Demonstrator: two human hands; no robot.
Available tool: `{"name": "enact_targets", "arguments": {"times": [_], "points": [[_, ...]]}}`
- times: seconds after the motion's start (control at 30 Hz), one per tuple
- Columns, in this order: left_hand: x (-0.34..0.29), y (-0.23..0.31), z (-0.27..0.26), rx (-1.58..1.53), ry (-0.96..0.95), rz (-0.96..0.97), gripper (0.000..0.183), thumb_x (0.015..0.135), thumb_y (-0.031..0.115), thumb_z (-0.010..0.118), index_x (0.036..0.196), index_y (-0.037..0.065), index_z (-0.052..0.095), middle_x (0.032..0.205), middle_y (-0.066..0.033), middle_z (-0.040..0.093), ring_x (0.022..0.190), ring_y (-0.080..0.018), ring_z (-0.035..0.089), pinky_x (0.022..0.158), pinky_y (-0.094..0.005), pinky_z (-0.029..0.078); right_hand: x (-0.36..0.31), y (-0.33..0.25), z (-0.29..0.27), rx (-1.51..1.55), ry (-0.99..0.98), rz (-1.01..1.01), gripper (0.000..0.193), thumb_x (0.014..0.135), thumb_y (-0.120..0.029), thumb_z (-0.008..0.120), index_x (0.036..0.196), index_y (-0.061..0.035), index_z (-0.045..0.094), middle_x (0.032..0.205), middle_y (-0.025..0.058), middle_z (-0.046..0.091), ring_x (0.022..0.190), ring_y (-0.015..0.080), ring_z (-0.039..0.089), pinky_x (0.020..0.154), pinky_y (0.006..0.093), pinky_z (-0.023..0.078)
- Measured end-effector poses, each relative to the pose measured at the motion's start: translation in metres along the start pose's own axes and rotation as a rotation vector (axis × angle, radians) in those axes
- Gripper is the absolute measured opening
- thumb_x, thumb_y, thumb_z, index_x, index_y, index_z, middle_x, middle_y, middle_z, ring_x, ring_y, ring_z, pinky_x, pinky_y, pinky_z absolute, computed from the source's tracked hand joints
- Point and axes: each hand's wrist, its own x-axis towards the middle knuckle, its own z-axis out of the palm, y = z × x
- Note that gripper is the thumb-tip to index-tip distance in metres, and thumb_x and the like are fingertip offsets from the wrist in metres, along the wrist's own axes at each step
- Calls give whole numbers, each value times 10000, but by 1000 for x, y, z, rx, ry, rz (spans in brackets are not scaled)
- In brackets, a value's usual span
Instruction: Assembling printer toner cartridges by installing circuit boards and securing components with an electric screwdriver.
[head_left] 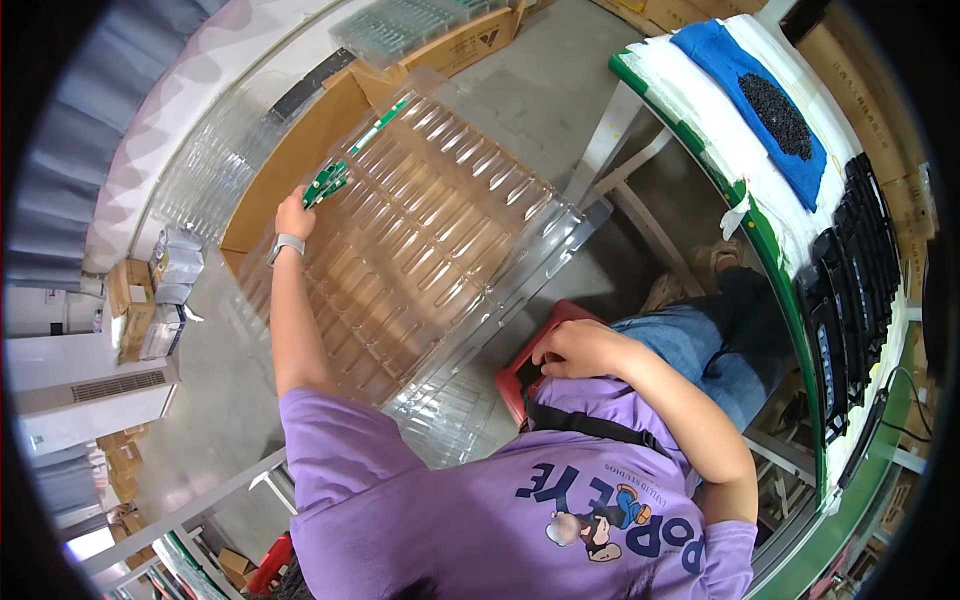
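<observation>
My left hand (295, 214) is stretched out to the far left edge of a clear plastic tray (430, 200) with rows of narrow slots. Its fingers are closed on a small bunch of green circuit boards (325, 186). Another green strip (385, 122) lies in the tray's slots just beyond them. My right hand (583, 350) rests at my waist beside a red stool (522, 365). Its fingers are loosely bent and apart, and I see nothing held in them.
The tray lies over an open cardboard box (290, 165). More clear trays are stacked at the back (410, 25). On the right, a green-edged table (745, 200) carries a blue cloth (705, 60) with small black parts (775, 115) and rows of black strips (850, 290).
</observation>
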Motion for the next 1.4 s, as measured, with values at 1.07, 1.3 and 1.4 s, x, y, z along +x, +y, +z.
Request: {"name": "enact_targets", "arguments": {"times": [1.07, 1.3, 1.4], "points": [[38, 26, -44, 66, 184, -35, 459, 690, 271, 774, 1051, 64, 579, 910, -221, 681, 858, -412, 656, 747, -501, 532, 4, 22, 13, 42, 67, -60, 221, 850, -166, 535, 983, -107, 702, 912, 112, 705, 852, 316, 670, 753, 432, 525], [83, 123, 7, 161, -34, -82, 388, 729, 254, 737, 1059, 93, 612, 946, -227, 687, 897, -396, 671, 788, -490, 548, 7, 22, 11, 37, 70, -46, 216, 851, -171, 546, 995, -113, 697, 924, 109, 704, 865, 317, 669, 760, 432, 526], [101, 155, 33, -53, 87, -75, 308, 748, 224, 695, 1035, 125, 643, 975, -176, 695, 935, -375, 662, 814, -493, 531, 1, 25, 6, 20, 78, -1, 214, 846, -187, 561, 998, -129, 700, 935, 105, 703, 872, 317, 671, 752, 437, 527]]}}
